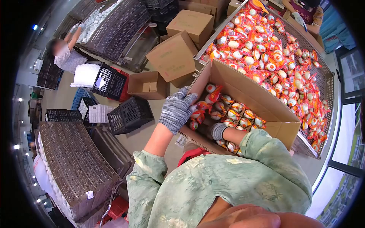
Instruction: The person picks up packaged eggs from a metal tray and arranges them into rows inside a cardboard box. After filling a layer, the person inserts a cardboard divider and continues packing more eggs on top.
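An open cardboard box (pixel 243 89) is tilted in front of me. Inside, wrapped eggs (pixel 236 106) in clear, red and orange packaging sit in a divider grid, with several looser ones at the left end. My left hand (pixel 176 110), in a grey striped knit glove, is closed over the box's left edge, its fingertips near the loose eggs. Deep in the box near its close wall is my right hand (pixel 218 132), gloved the same way. Its fingers are hidden, so what it touches does not show.
Behind the box, a perforated metal tray (pixel 330 100) holds a heap of wrapped eggs. Cardboard boxes (pixel 171 57) and black crates (pixel 130 115) stand to the left. A co-worker (pixel 68 57) reaches over a rack of white eggs; another person's gloved hand (pixel 299 19) shows at the far right.
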A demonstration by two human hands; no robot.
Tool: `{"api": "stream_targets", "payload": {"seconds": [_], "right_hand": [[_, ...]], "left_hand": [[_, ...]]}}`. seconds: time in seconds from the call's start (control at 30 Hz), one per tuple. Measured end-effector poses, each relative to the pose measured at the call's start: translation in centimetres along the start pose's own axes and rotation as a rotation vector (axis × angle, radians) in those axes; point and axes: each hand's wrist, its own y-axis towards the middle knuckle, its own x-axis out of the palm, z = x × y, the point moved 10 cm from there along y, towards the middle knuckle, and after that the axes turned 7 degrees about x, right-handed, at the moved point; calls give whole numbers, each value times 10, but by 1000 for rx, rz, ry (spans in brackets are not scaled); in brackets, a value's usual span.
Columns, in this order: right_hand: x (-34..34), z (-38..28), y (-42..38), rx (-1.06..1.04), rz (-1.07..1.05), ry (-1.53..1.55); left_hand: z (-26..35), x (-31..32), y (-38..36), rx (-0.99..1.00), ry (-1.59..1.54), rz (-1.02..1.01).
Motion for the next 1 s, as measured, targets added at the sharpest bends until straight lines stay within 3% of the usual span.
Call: {"api": "stream_targets", "payload": {"seconds": [0.1,0.17,0.23,0.27,0.37,0.57,0.67,0.73,0.8,0.9,1.0], "right_hand": [[-4,-3,5,-89,-48,-34],[18,19,15,-7,-186,-44],[88,72,38,168,-380,-14],[93,85,42,195,-264,126],[105,95,43,323,-188,27],[53,51,32,119,-146,-398],[53,61,23,114,236,-218],[50,57,17,105,308,-271],[74,67,20,95,197,-269],[81,58,6,163,-136,-272],[79,62,-1,212,-38,-297]], "left_hand": [[-1,2,0,-20,-19,-17],[-2,3,0,-39,-35,-31],[-2,4,0,-23,-20,-26],[-2,4,0,-17,-10,-23],[0,0,2,-27,-28,-34],[-4,5,0,-53,-49,-42],[-3,4,-2,-7,-7,18],[-5,7,-3,-8,-14,17],[-7,9,-3,-25,-22,9],[-7,11,-3,-34,-24,-16],[-6,10,0,-43,-55,-47]]}}
